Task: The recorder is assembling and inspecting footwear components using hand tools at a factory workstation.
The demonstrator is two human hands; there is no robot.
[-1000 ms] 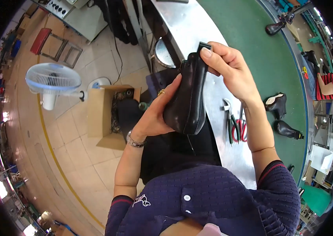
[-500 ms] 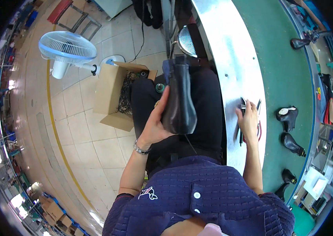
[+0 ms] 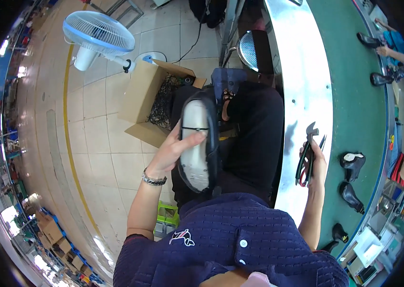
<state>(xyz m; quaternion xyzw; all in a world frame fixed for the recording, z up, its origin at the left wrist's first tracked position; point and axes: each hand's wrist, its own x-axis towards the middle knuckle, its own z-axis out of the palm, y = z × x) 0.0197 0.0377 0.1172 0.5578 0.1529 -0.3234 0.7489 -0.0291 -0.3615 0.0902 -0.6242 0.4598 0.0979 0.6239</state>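
My left hand (image 3: 175, 148) grips a black boot (image 3: 214, 158) above my lap, its fingers and thumb closed round it. The boot's pale underside (image 3: 195, 165) faces up, with a dark band across it and small tack marks toward the near end. On the metal bench at my right, my right hand (image 3: 317, 167) is closed round dark-handled pincers (image 3: 311, 136) with a curved metal head. Red-handled scissors (image 3: 303, 180) are bunched against the pincers, and a thin pointed blade shows beside my fingers. The palm side of that hand is hidden.
Beyond the metal bench (image 3: 302, 71) runs a green belt (image 3: 340, 115) with several black shoes, including a black boot (image 3: 352, 165). An open cardboard box (image 3: 137, 98) of black cords and a fan (image 3: 99, 33) stand at left. Another person's arm (image 3: 395, 55) reaches in at far right.
The boot has turned over, from its black upper to its pale underside, and moved slightly left. My right hand, earlier over the tools, has closed on the pincers. The whole view has shifted.
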